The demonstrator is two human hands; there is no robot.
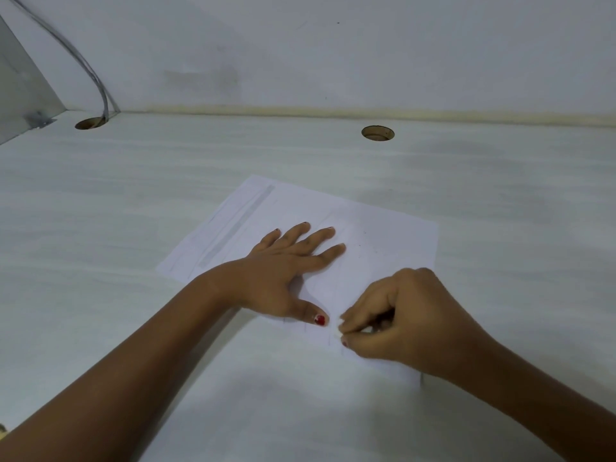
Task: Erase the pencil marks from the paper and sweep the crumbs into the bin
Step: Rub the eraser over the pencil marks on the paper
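Observation:
A white sheet of paper (383, 238) with faint pencil lines lies on the pale desk (133, 211). My left hand (283, 265) presses flat on the middle of the sheet, fingers spread and straight. My right hand (400, 321) sits at the sheet's near edge, fingers curled, pinching a small white eraser (337, 332) whose tip touches the paper close to my left thumb. Most of the eraser is hidden inside the fingers. Tiny dark specks lie on the paper right of my left fingers. No bin is in view.
Two round cable holes (377, 133) (89, 123) pierce the desk near the back wall. A grey cable (83, 65) runs down the wall into the left hole. A grey panel (20, 88) closes the left side.

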